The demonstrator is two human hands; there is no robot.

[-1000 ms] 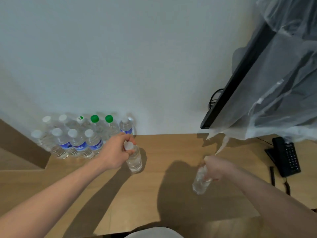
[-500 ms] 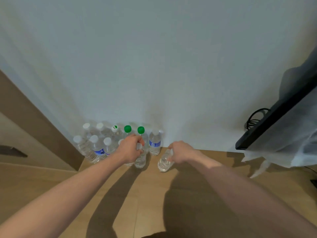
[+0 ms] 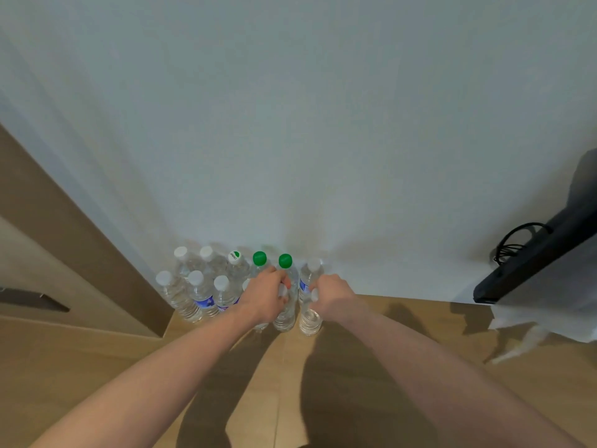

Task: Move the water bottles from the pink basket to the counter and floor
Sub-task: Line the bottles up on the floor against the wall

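Several clear water bottles stand in two rows on the wooden counter [image 3: 371, 331] against the white wall, some with white caps [image 3: 195, 278] and two with green caps [image 3: 259, 258]. My left hand [image 3: 265, 294] grips the top of a clear bottle [image 3: 284, 313] at the front row's right end. My right hand [image 3: 332, 294] holds the neck of another clear bottle [image 3: 310, 321] just to the right of it, base on the counter. The pink basket is out of view.
A dark flat screen [image 3: 533, 270] wrapped in clear plastic hangs at the right, with a black cable [image 3: 513, 240] behind it. A brown wooden panel [image 3: 64, 253] borders the counter on the left. The counter's left end lies just past the bottles.
Both hands carried their bottles left and back towards the wall. The right hand's bottle went from tilted mid-counter to upright beside the left hand's bottle at the row.
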